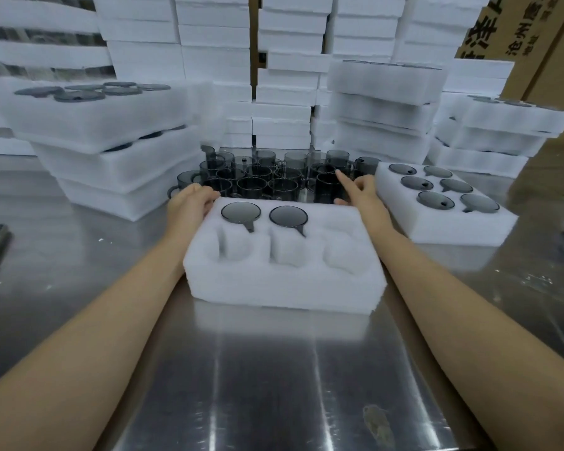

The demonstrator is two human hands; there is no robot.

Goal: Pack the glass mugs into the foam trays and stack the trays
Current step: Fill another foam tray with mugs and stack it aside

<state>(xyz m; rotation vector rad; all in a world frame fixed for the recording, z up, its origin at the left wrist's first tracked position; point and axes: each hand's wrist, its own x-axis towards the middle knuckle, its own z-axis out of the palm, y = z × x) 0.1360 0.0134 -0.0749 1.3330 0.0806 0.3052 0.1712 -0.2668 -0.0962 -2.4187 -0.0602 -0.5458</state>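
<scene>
Two glass mugs [241,212] sit in the back row of the foam tray [284,281] at the middle of the steel tabletop [274,385]; its other four pockets hold nothing. The left hand [191,205] grips the tray's far left corner, fingers curled over the edge. The right hand [362,193] is at the far right corner, forefinger stretched toward the loose mugs [267,177] behind; whether it grasps anything I cannot tell. A filled tray [443,219] lies at the right.
</scene>
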